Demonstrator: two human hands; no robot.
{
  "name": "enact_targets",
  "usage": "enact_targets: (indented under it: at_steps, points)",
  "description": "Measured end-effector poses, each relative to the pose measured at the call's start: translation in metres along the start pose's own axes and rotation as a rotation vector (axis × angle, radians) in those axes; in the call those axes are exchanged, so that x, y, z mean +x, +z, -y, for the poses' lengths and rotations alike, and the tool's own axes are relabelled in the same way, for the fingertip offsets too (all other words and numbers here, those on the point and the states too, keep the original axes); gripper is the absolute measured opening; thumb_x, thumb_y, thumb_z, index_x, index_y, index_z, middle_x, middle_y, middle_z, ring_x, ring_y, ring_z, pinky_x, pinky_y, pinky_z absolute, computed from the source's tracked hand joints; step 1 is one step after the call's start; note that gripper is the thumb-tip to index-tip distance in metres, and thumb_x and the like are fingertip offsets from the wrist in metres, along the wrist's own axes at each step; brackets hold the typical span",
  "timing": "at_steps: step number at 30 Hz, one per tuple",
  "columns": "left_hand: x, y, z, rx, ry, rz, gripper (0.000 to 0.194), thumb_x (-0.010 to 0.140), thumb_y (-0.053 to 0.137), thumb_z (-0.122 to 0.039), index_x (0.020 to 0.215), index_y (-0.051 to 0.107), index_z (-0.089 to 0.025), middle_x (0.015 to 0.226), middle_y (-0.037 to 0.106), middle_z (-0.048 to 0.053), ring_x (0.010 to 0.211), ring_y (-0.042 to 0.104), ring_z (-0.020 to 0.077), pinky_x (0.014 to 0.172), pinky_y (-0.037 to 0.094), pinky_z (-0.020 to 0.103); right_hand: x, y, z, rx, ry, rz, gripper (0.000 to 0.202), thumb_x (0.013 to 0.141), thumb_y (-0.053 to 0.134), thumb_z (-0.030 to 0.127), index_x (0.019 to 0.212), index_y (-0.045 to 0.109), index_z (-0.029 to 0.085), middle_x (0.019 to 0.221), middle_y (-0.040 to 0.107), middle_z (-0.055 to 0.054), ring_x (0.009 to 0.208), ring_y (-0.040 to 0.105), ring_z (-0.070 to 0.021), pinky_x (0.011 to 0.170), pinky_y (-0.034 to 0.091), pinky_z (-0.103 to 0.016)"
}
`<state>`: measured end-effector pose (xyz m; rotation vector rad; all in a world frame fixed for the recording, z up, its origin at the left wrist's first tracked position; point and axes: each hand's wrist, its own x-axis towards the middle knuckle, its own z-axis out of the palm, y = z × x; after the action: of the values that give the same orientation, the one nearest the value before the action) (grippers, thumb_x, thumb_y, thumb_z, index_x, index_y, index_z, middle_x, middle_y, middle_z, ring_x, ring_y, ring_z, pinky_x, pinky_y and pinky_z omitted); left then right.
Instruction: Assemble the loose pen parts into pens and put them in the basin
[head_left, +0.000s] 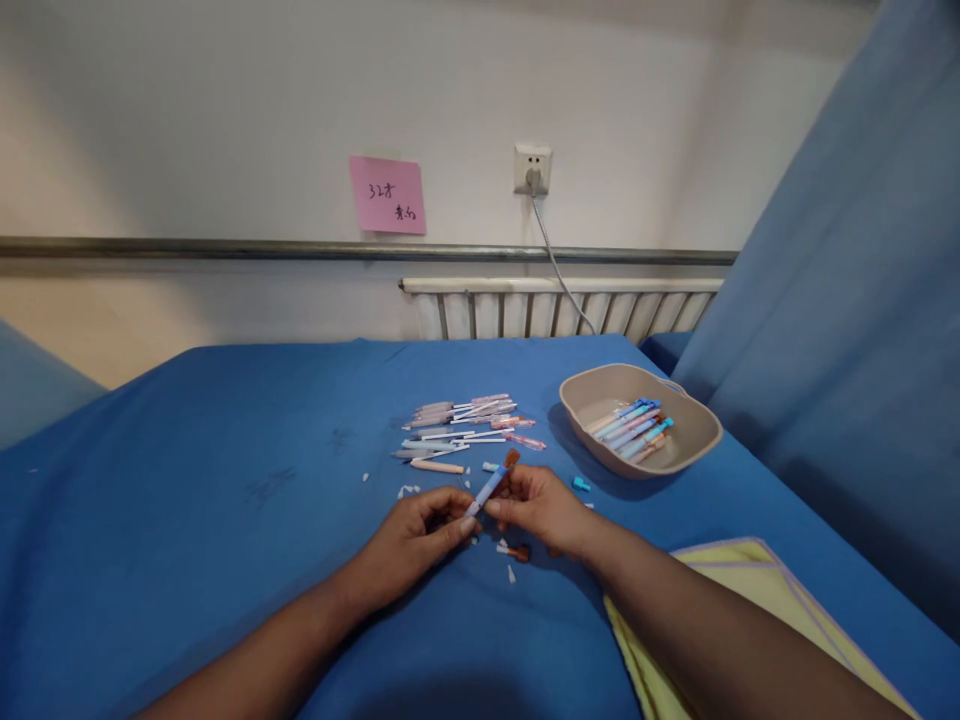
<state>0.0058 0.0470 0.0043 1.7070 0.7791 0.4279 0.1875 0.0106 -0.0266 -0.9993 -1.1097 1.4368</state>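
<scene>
A blue pen (pixel 491 486) with a brown top slants up between my two hands. My left hand (pixel 420 530) pinches its lower end between thumb and fingers. Higher up the barrel, my right hand (pixel 541 508) grips the same pen. Beyond the hands lie several pen barrels and white refills (pixel 457 430) in loose rows, and a peach-coloured barrel (pixel 438 467) is nearest. Under and around the hands are small white tips (pixel 511 574), a brown pen top (pixel 519 552) and a teal pen top (pixel 580 484).
A beige basket (pixel 709 440) with several pens (pixel 634 428) stands at the right on the blue sheet (pixel 225 480). A yellow cloth (pixel 739 575) lies under my right forearm. A blue curtain (pixel 832 260) hangs at the right. A radiator (pixel 555 310) and a plugged-in socket (pixel 532 170) are behind.
</scene>
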Motion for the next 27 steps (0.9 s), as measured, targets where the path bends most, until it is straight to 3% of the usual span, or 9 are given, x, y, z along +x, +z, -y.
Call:
enact_targets:
  at_steps: [8,13,17,21,24,27]
  points:
    - [0.001,-0.002,-0.011,0.144,0.075,-0.11,0.023,0.079,0.061,-0.037,0.086,0.067,-0.016,0.087,0.065,0.005,0.083,0.055,0.0191,0.078,0.043,0.03,0.009,-0.005,-0.01,-0.161,0.016,-0.019,0.015,0.068,0.067,0.027,0.076,0.06,0.016,0.06,0.057,0.004,0.048,0.051,-0.0079,0.048,0.038,-0.021]
    - [0.025,0.001,-0.046,0.27,0.152,-0.133,0.024,0.079,0.059,-0.037,0.088,0.069,-0.017,0.084,0.065,0.005,0.079,0.056,0.0197,0.074,0.043,0.029,0.021,-0.009,-0.017,-0.197,0.039,0.008,0.013,0.073,0.063,0.024,0.082,0.06,0.015,0.058,0.055,0.005,0.046,0.05,-0.0071,0.045,0.04,-0.019]
    - [0.067,0.019,-0.089,0.482,0.3,-0.073,0.024,0.08,0.057,-0.037,0.088,0.07,-0.018,0.086,0.066,0.003,0.078,0.056,0.018,0.07,0.042,0.026,0.024,-0.012,-0.016,-0.292,0.011,-0.01,0.006,0.075,0.058,0.018,0.077,0.062,0.015,0.052,0.053,0.005,0.042,0.048,-0.0066,0.043,0.039,-0.018]
    - [0.125,0.054,-0.123,0.679,0.356,0.002,0.028,0.081,0.054,-0.038,0.089,0.07,-0.016,0.075,0.064,0.002,0.067,0.053,0.0149,0.06,0.039,0.024,0.025,-0.014,-0.015,-0.372,0.018,0.011,0.009,0.075,0.057,0.016,0.08,0.065,0.017,0.055,0.057,0.004,0.041,0.049,-0.0069,0.042,0.038,-0.019]
    - [0.168,0.085,-0.131,0.893,0.301,0.084,0.028,0.082,0.052,-0.036,0.093,0.069,-0.017,0.079,0.067,0.002,0.068,0.056,0.0143,0.061,0.04,0.022,0.026,-0.015,-0.012,-0.44,0.023,0.012,0.01,0.074,0.058,0.017,0.08,0.066,0.018,0.056,0.059,0.003,0.042,0.05,-0.0087,0.042,0.038,-0.02]
    - [0.201,0.112,-0.125,0.985,0.253,0.104,0.023,0.076,0.058,-0.032,0.087,0.071,-0.016,0.079,0.069,0.005,0.069,0.059,0.0167,0.061,0.04,0.024,0.026,-0.016,-0.006,-0.578,-0.053,-0.037,0.009,0.073,0.061,0.02,0.079,0.068,0.019,0.063,0.063,0.0,0.053,0.057,-0.014,0.046,0.041,-0.023]
